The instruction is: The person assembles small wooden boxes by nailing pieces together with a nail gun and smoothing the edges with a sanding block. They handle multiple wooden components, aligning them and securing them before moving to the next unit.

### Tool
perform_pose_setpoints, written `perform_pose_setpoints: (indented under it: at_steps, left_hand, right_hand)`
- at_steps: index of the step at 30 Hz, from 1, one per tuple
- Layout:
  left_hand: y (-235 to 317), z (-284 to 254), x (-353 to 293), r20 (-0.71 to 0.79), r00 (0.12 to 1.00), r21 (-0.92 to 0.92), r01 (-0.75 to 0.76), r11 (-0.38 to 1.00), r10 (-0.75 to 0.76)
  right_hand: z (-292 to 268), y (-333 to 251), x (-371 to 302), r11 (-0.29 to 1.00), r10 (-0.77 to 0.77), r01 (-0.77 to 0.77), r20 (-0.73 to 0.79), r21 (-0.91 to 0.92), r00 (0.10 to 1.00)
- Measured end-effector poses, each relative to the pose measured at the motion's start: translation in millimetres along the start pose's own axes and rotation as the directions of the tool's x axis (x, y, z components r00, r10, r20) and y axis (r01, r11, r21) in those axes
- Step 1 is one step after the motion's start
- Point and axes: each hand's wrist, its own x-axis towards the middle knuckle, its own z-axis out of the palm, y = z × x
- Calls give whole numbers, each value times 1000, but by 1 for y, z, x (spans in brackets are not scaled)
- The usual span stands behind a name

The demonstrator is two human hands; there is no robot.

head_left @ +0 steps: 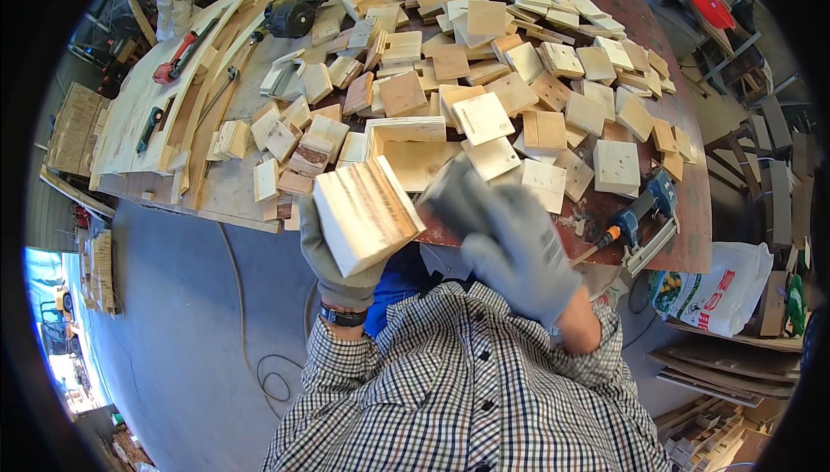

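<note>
My left hand (pixel 331 266), in a grey work glove, is closed around a pale wooden block (pixel 363 213) with brown-striped grain on one face. It is raised and tilted in front of the table's near edge. My right hand (pixel 529 258), gloved too, grips a dark grey block-shaped tool (pixel 458 195). Motion blurs that tool, so its exact kind is unclear, and its lower left end is close to the wooden block; I cannot tell if they touch. Just beyond, an open wooden box (pixel 406 132) sits at the table edge, partly hidden by the dark tool.
A large heap of small wooden pieces (pixel 484 18) covers the dark red table (pixel 631 5). A blue nail gun (pixel 635 213) lies at the near right edge. Long boards (pixel 130 118), a red-handled tool (pixel 175 61) and a black tool (pixel 294 14) lie left. A hose (pixel 238 290) runs along the floor.
</note>
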Motion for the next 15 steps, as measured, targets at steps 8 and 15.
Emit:
perform_pose_setpoints:
  at_steps: [8,15]
  left_hand:
    - [-25,-3,8,55,998,-250,52,967,-39]
    - [-7,-14,14,-1,988,-420,138,897,-153]
  right_hand:
    - [4,-21,37,916,3,-29,64,401,998]
    - [-6,-15,-15,468,-65,-123,173,875,983]
